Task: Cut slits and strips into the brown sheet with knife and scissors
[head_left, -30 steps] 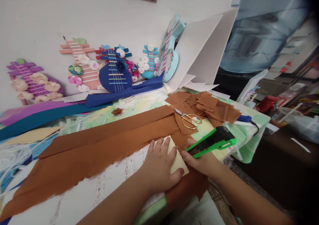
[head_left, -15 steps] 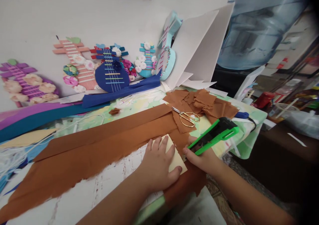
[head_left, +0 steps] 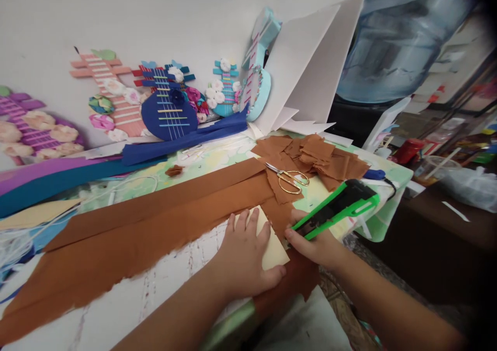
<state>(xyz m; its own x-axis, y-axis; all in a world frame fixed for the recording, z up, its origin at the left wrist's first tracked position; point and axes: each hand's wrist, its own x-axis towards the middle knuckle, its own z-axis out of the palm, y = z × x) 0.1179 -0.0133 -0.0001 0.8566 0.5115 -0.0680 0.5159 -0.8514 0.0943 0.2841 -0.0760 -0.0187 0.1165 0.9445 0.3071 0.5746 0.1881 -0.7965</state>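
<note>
My left hand (head_left: 246, 255) lies flat with its fingers spread, pressing on a cream square card (head_left: 275, 252). Under the card is a sheet of brown crepe paper (head_left: 155, 242), laid over a white board (head_left: 120, 309) with marked lines. At the card's right edge, my right hand (head_left: 314, 245) is closed around a green and black utility knife (head_left: 334, 211). Its tip is low by the brown paper, and the blade is hidden. Gold-handled scissors (head_left: 289, 179) rest with their handles spread beyond the card, partly over a brown paper piece.
Cut brown pieces (head_left: 314, 157) are heaped at the back right. Decorated paper instruments (head_left: 169, 110) lean on the wall. Folded white boards (head_left: 301, 63) stand near a large water bottle (head_left: 399, 45). A blue-handled tool (head_left: 375, 174) with a cord lies near the table's right edge.
The view has shifted slightly, so the scene sits a little further left and up. Both hands keep nearly the same places; the utility knife's rear end has tipped slightly to the right.
</note>
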